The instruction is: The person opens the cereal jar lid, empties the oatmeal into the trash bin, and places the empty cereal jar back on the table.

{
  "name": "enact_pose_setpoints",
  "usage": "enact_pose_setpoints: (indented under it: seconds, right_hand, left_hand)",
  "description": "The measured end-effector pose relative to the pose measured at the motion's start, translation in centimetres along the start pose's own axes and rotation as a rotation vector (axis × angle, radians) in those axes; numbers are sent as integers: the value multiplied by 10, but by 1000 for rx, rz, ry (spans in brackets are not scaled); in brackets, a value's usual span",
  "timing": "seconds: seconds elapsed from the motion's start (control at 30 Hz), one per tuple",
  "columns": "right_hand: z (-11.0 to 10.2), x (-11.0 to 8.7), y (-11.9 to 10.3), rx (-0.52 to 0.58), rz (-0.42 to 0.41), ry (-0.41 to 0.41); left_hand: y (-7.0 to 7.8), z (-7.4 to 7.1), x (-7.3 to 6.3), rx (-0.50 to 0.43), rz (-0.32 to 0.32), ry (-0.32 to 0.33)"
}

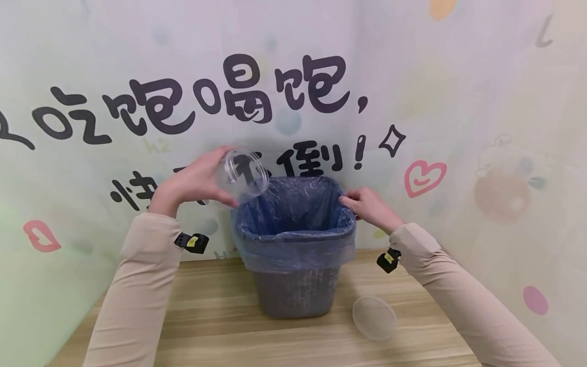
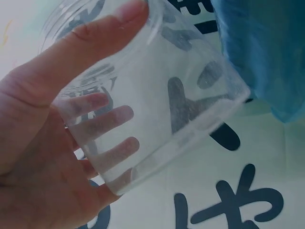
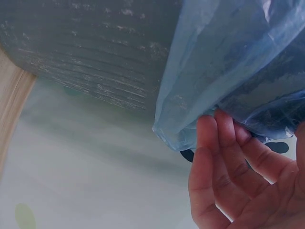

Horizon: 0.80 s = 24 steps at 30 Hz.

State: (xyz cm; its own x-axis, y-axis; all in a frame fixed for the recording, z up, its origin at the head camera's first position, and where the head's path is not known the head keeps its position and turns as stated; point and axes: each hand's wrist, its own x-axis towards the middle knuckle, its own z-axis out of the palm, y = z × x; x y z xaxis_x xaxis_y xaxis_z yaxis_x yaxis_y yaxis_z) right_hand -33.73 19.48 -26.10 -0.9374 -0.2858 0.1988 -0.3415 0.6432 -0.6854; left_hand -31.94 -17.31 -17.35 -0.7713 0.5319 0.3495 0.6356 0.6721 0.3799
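My left hand (image 1: pixel 197 178) holds a clear plastic jar (image 1: pixel 245 176) tilted at the bin's left rim. In the left wrist view the thumb lies across the jar's (image 2: pixel 157 114) ringed end and the fingers show through its wall; no contents are visible in it. A grey trash bin (image 1: pixel 295 295) stands upright, lined with a blue trash bag (image 1: pixel 298 255) folded over its rim. At the bin's right rim, my right hand (image 1: pixel 369 206) grips the edge, thumb on top. Its fingers (image 3: pixel 228 129) touch the bag from outside in the right wrist view.
A round translucent lid (image 1: pixel 374 318) lies on the wooden tabletop (image 1: pixel 206 316), right of the bin. Close behind the bin rises a pale wall covering (image 1: pixel 298 30) with large dark characters and coloured shapes; it continues along both sides.
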Motion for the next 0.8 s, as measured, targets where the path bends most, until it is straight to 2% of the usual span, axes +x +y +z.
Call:
enact_pose_setpoints:
  seconds: [0.3,0.63,0.8]
  right_hand:
    - [1,0,0,30,5,-13]
    - [-1,0,1,23,11,-9]
    - [-1,0,0,25,12,-7]
  left_hand:
    - [-14,4,-12,-77,-28,60]
    - [-33,13,-29,-107,-154,107]
    - [-47,18,-39,-141,-146,135]
